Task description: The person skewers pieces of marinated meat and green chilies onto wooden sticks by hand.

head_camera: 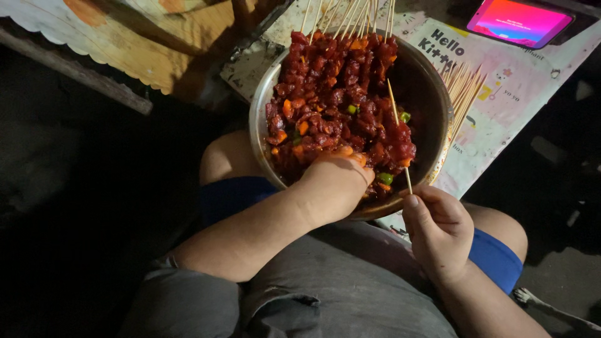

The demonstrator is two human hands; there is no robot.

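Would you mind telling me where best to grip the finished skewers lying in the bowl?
By their bare stick ends, probably from the far side of the metal bowl: they fan out past that rim, clean and free, while the near ends are buried in sauced meat.

One metal bowl [432, 94], one lit phone [519, 22], two hands, one loose pile of bare skewers [464, 84].

Bowl [432, 100] sits on person's lap, btwn knees. Meat chunks [332, 106] piled in bowl; loaded skewers [350, 19] lie across far rim. Left hand [335, 181] reaches into near side of bowl, in the meat. Right hand [438, 228] just outside near rim, to the right, holding a stick [398, 134] that slants up over meat. Spare sticks [466, 87] right of bowl, on a printed sheet [513, 81]. Phone [519, 22] behind sheet, far right.
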